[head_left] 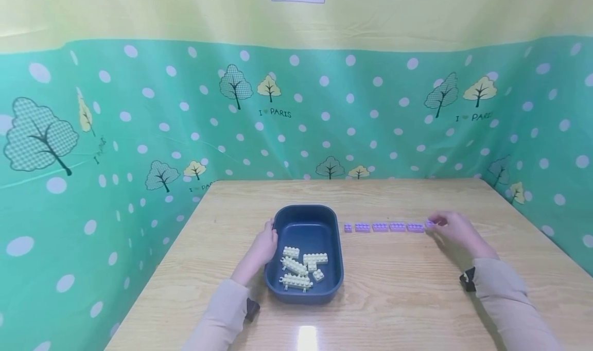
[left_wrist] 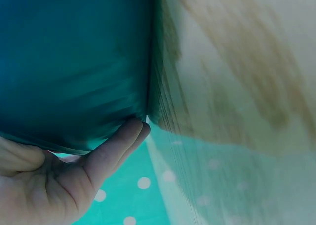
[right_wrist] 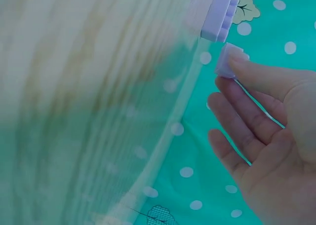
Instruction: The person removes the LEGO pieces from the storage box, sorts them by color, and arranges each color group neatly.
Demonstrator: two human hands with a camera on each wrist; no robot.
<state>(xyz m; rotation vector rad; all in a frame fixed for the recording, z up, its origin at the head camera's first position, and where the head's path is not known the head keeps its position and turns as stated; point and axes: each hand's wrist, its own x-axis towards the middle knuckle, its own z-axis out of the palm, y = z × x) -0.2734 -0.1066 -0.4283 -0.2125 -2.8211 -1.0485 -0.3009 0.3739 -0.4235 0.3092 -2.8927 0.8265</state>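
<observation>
At the right end of a row of purple building bricks (head_left: 380,227), my right hand (head_left: 456,231) pinches a small purple brick (right_wrist: 227,60) between thumb and forefinger. Its other fingers spread apart in the right wrist view. The pinched brick sits close beside the longer purple brick (right_wrist: 217,15) at the end of the row. My left hand (head_left: 265,244) grips the left side of a dark blue rectangular tub (head_left: 337,258), fingers lying along the outer wall and thumb at the rim. Several cream bricks (head_left: 296,281), some joined into longer pieces, lie in the tub's near half.
The wooden table (head_left: 394,299) runs back to a green and yellow curtain (head_left: 296,114) with dots and trees. The purple row stretches rightward from close beside the tub. Black straps with small devices are on both wrists.
</observation>
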